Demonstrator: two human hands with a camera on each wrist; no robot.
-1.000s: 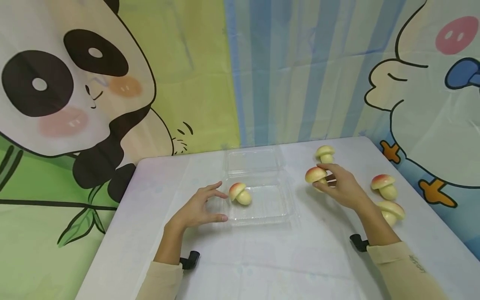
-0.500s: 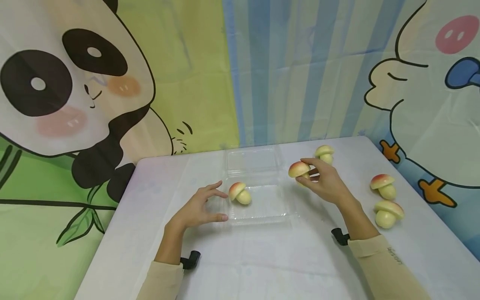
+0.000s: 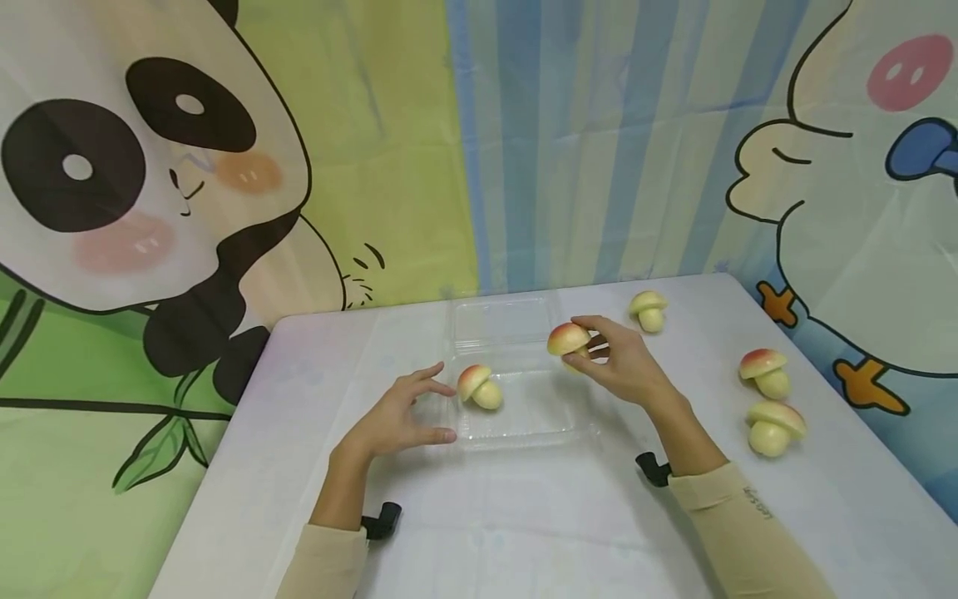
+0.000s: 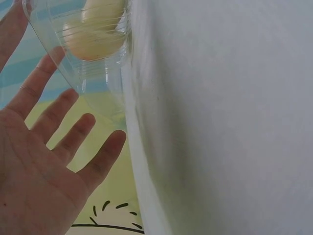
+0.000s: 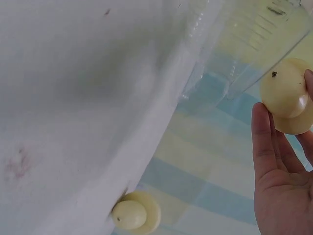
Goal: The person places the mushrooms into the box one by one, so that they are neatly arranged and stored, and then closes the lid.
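My right hand (image 3: 624,362) pinches a toy mushroom (image 3: 566,339) with a red-and-yellow cap and pale stem, above the right side of a clear plastic box (image 3: 531,408). In the right wrist view the stem end of this mushroom (image 5: 284,93) faces the camera, with fingers and thumb around it. Another toy mushroom (image 3: 479,388) lies tipped over inside the box at its left. My left hand (image 3: 392,416) is at the box's left wall, fingers spread and thumb apart. Seen from the left wrist, the fingertips of the left hand (image 4: 44,161) are right at the clear wall.
The box's hinged lid (image 3: 501,323) lies folded back towards the rear. One mushroom (image 3: 648,309) stands at the back right of the white-covered table (image 3: 479,532). Two others, a redder one (image 3: 765,372) and a paler one (image 3: 776,428), are near the right edge. A printed cloth (image 3: 569,141) hangs behind.
My right hand has carried the mushroom leftwards, from beside the back-right mushroom to over the box's right side. My left hand has stayed in place.
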